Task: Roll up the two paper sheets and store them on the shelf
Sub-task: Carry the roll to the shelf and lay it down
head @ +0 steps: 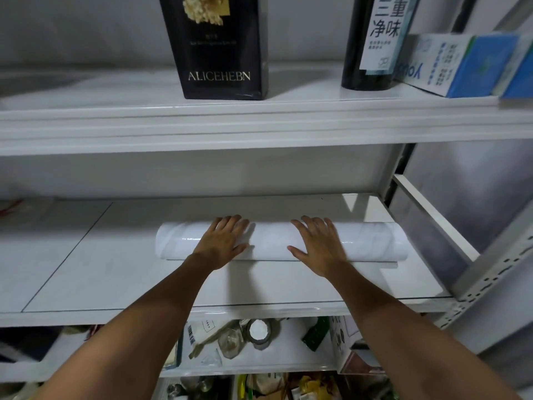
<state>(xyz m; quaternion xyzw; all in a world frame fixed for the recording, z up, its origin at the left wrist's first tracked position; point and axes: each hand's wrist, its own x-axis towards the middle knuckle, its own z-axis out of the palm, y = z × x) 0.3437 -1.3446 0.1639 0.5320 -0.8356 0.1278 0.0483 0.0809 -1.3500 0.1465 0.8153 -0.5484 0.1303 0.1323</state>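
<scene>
On the middle shelf [86,278], left hand [222,243] and right hand [318,246] press flat-fingered on the paper roll [271,241], likely stopping it unrolling.

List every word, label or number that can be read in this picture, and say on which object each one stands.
"ALICEHEBN": on the tall black cardboard box.
"三重净味": on the white label of the dark round bottle.
Small print below both: too small to read.
Blue and white carton: large letters upside down and blurred, not readable.
White packet with a barcode: too small to read.
</scene>
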